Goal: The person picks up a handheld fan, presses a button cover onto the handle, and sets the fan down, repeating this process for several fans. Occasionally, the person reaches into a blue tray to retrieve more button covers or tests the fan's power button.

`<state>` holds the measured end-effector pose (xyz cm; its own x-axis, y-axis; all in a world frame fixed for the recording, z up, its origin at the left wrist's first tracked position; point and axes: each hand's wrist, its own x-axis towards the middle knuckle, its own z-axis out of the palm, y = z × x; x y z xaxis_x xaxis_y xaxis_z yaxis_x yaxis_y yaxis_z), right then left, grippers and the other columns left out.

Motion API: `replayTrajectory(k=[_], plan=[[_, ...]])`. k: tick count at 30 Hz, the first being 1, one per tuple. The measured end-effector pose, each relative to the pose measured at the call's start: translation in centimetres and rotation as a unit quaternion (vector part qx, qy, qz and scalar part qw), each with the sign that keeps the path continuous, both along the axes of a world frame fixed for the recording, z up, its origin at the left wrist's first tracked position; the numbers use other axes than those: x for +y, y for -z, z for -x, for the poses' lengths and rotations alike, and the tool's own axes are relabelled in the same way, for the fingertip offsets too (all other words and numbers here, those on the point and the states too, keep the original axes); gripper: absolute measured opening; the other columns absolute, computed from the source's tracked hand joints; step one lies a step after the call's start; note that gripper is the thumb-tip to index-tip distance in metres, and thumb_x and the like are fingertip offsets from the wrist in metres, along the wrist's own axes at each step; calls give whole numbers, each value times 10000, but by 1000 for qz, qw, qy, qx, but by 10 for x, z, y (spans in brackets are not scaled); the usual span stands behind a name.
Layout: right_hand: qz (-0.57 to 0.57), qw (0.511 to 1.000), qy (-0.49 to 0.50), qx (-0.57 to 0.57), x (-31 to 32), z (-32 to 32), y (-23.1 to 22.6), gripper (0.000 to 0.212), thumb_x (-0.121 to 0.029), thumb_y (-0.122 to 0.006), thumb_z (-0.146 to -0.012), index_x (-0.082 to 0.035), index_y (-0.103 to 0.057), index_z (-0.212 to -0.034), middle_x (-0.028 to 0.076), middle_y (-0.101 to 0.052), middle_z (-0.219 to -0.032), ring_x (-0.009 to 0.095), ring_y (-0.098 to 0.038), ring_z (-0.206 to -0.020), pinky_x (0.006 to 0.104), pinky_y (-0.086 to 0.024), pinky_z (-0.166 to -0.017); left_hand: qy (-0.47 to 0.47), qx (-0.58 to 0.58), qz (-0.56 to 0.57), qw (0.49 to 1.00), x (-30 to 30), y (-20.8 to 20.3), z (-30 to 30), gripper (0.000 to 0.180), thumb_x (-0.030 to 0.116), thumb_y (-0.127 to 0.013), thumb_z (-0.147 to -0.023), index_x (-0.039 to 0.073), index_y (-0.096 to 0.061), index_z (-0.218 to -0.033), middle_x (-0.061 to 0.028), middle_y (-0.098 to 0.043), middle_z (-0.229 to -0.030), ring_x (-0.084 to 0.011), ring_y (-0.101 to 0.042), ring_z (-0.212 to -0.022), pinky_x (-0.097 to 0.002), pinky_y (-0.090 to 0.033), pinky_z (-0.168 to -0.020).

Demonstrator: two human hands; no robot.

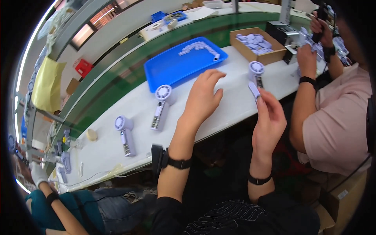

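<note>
My right hand (269, 121) pinches a slim lavender handle cover (253, 89) between thumb and fingertips. Just beyond it lies a lavender handheld fan (256, 68) with a round slotted head and dark parts showing in its handle; the held cover partly overlaps it in view. My left hand (203, 96) hovers over the white table with thumb and fingers apart, holding nothing, near the front edge of a blue tray (156, 81). Two more handheld fans, one (163, 93) close to the tray and another (124, 123) farther left, rest with their handle insides exposed.
Small lavender parts (199, 47) lie in a row inside the tray. A cardboard box (270, 58) of lavender pieces stands behind the right fan. A co-worker in pink (337, 109) works at the right; another in teal (66, 211) sits at the left. A round beige object (91, 135) lies at left.
</note>
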<state>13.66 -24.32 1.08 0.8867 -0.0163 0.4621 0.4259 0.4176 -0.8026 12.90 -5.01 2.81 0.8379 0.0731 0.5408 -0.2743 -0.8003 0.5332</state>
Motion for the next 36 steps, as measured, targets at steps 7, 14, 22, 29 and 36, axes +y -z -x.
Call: replayTrajectory(k=[7, 14, 22, 29, 36], plan=[[-24, 993, 112, -3, -38, 35, 25, 239, 30, -569, -1059, 83, -660, -1274, 177, -618, -1415, 217, -623, -1278, 307, -506, -1073, 99, 14, 4, 995, -46, 31, -135, 649, -28, -733, -743, 51, -620, -1377, -155, -590, -1416, -362, -564, -1325, -426, -475, -1127], [7, 999, 47, -12, -26, 45, 18, 287, 41, -635, -1027, 91, -640, -1309, 160, -633, -1356, 214, -639, -1231, 327, -537, -1054, -25, 22, -32, 999, -31, 21, -85, 675, 60, -832, -703, 21, -608, -1338, -180, -613, -1327, -389, -616, -1198, -440, -526, -1026], [29, 999, -25, -16, 33, -5, 27, 216, 37, -698, -997, 90, -668, -1204, 109, -699, -1155, 179, -689, -1020, 316, -578, -945, -196, -50, 154, 967, 16, 24, 91, 614, 207, -899, -737, -6, -630, -1246, -215, -640, -1210, -423, -652, -1088, -465, -550, -934], [390, 887, 7, -246, 70, -55, 40, 209, 55, -738, -824, 11, -723, -1028, 108, -696, -991, 202, -680, -799, 301, -554, -771, -234, -63, 114, 963, 29, 47, 138, 631, 228, -912, -768, -19, -635, -1279, -197, -669, -1210, -372, -662, -1116, -430, -540, -947], [430, 868, -155, -194, 78, -40, 26, 270, 111, -635, -765, 7, -717, -1000, 149, -692, -1090, 268, -701, -885, 323, -557, -789, -246, -95, 149, 953, 33, 41, 147, 568, 194, -893, -779, -17, -657, -1251, -169, -683, -1214, -340, -650, -1164, -412, -526, -985]])
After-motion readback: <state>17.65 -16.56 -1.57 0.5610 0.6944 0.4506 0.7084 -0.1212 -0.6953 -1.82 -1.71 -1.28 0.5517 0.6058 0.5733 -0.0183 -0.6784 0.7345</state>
